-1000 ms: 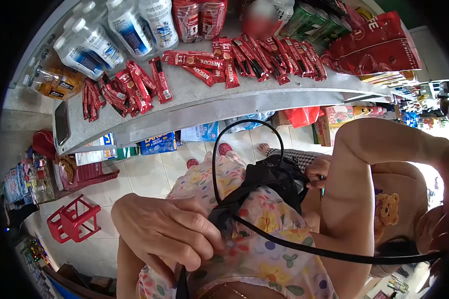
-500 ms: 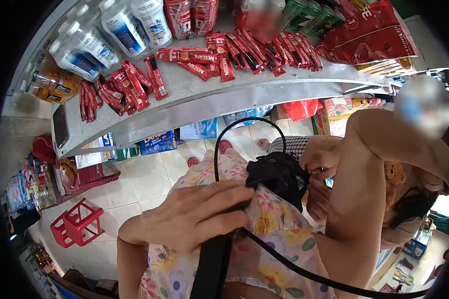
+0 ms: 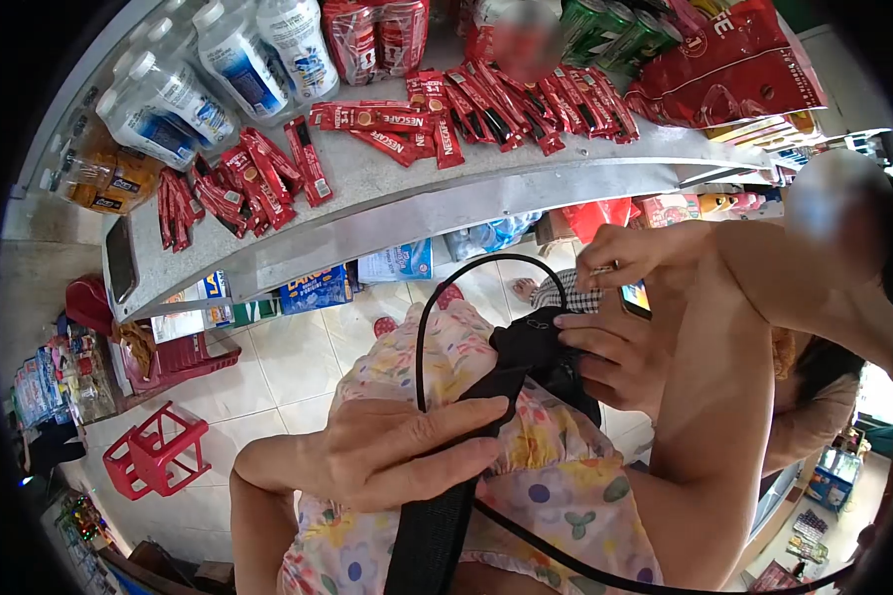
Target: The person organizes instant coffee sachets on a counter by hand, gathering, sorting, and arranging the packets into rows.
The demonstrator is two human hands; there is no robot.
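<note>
My left hand (image 3: pixel 407 451) is closed over a wide black strap (image 3: pixel 432 535) in front of a floral garment (image 3: pixel 556 496). The strap runs up to a small black bag (image 3: pixel 531 347) that hangs at the front of the garment. At the bag's right side, the fingers of my right hand (image 3: pixel 615 362) grip its edge, the thumb hidden. A thin black cable (image 3: pixel 422 337) loops above my left hand and trails off to the lower right. Just above my right hand, another person's hand (image 3: pixel 630 253) is raised near a phone (image 3: pixel 638 297) with a lit screen; who holds it I cannot tell.
A grey shelf (image 3: pixel 367 198) carries red Nescafe sachets (image 3: pixel 387 117), bottles (image 3: pixel 243 64), green cans (image 3: pixel 630 40) and a phone (image 3: pixel 120 258) at its left end. A red plastic stool (image 3: pixel 159 451) lies on the tiled floor (image 3: pixel 258 357). Another person (image 3: pixel 814 278) is close on the right.
The other person's hand has risen away from the bag, and more of the phone shows. My right hand has shifted up and left onto the bag. My left hand has barely moved.
</note>
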